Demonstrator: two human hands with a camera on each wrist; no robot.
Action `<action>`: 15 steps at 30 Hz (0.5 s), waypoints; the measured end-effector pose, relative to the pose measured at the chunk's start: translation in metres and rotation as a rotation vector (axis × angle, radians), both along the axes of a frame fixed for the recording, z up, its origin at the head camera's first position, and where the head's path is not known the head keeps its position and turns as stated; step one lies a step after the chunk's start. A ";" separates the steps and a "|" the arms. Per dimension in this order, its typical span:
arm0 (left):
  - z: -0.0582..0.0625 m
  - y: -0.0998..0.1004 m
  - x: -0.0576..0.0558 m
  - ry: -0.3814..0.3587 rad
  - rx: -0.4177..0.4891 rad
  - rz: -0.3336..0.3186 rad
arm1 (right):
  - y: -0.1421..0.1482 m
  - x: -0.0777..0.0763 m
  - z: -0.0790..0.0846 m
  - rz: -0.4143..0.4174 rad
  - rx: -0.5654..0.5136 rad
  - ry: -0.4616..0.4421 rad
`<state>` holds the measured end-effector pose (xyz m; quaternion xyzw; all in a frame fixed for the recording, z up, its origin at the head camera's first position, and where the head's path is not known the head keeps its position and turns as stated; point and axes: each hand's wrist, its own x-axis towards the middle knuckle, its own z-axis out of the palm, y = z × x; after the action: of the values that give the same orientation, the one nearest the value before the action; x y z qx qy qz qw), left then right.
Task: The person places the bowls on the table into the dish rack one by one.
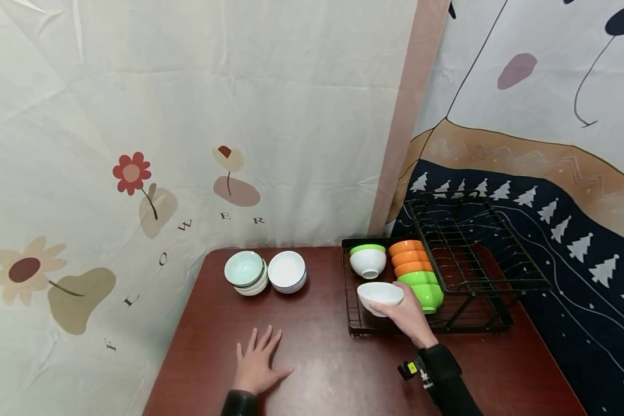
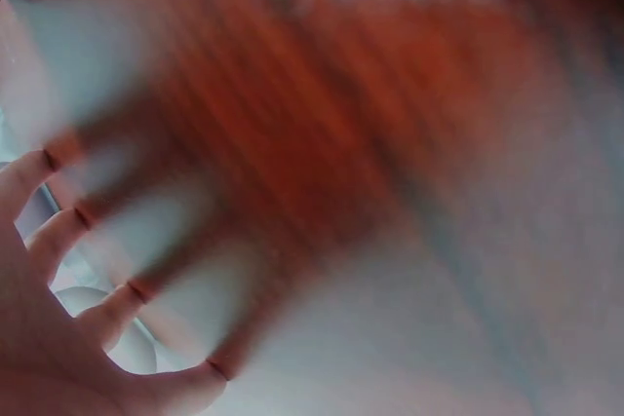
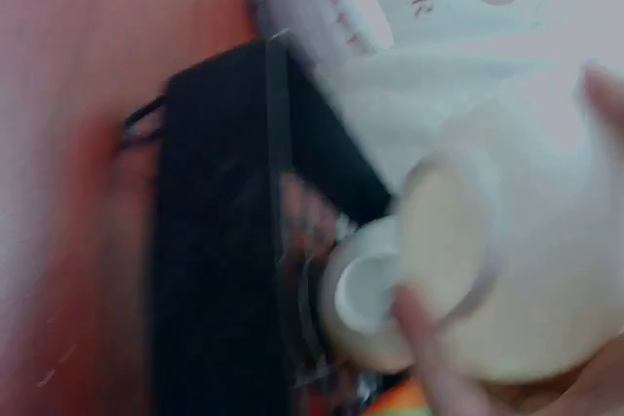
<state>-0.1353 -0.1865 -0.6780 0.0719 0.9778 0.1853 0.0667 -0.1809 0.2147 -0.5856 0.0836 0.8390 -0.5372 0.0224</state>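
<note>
My right hand (image 1: 409,316) grips a white bowl (image 1: 375,294) by its right side, over the left part of a black dish rack (image 1: 349,309). In the right wrist view, the bowl's round foot faces the camera and a finger (image 3: 429,343) lies against its outside. Behind it in the rack stands another white bowl (image 1: 367,266), tilted on its side, with a green bowl (image 1: 366,248) behind that. To the right are orange bowls (image 1: 409,257) and green bowls (image 1: 427,293) in a row. My left hand (image 1: 256,365) is spread over the tabletop, holding nothing.
Two short bowl stacks stand at the back left of the brown table (image 1: 312,346): one topped by a pale green bowl (image 1: 243,268), one of white bowls (image 1: 287,269). The rack's raised upper tier (image 1: 478,248) overhangs the right side. Printed cloth hangs behind.
</note>
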 end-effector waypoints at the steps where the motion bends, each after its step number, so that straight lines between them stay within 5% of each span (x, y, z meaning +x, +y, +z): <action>1: 0.000 0.000 0.000 0.000 0.002 0.001 | -0.002 -0.007 0.001 0.003 0.023 -0.020; 15: 0.003 0.000 0.001 -0.015 -0.013 -0.006 | -0.013 -0.074 0.004 0.032 0.225 -0.165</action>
<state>-0.1344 -0.1863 -0.6752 0.0728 0.9783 0.1792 0.0750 -0.2552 0.2017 -0.5813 0.1163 0.8904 -0.4307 0.0903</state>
